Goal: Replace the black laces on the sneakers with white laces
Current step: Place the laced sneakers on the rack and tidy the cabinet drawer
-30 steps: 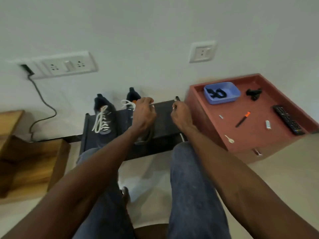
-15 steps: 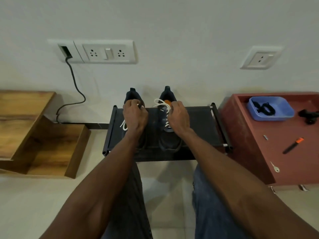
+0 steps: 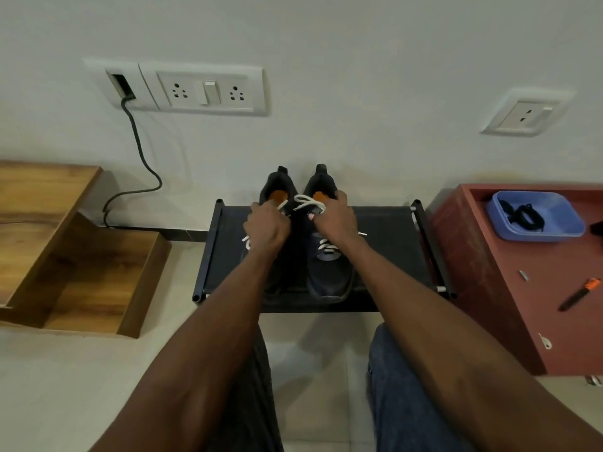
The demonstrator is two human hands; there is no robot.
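Observation:
Two dark sneakers with white laces stand side by side on a low black rack [image 3: 385, 243], heels toward the wall. My left hand [image 3: 266, 228] grips the collar of the left sneaker [image 3: 277, 187] and covers most of its lacing. My right hand [image 3: 336, 220] grips the collar of the right sneaker [image 3: 329, 275], whose white lace [image 3: 308, 203] loops loosely between my hands. The black laces [image 3: 523, 216] lie in a blue tray [image 3: 561, 223] at the right.
A red-brown cabinet [image 3: 509, 288] stands right of the rack, carrying the tray, an orange-tipped marker [image 3: 579, 293] and small bits. A wooden shelf unit [image 3: 81, 272] sits at the left. A black cable [image 3: 140, 151] hangs from the wall socket. My knees are below the rack.
The right sneaker now stands close beside the left one at the rack's middle. Both hands went from pulling lace ends apart to gripping the sneakers' collars. The view swung left.

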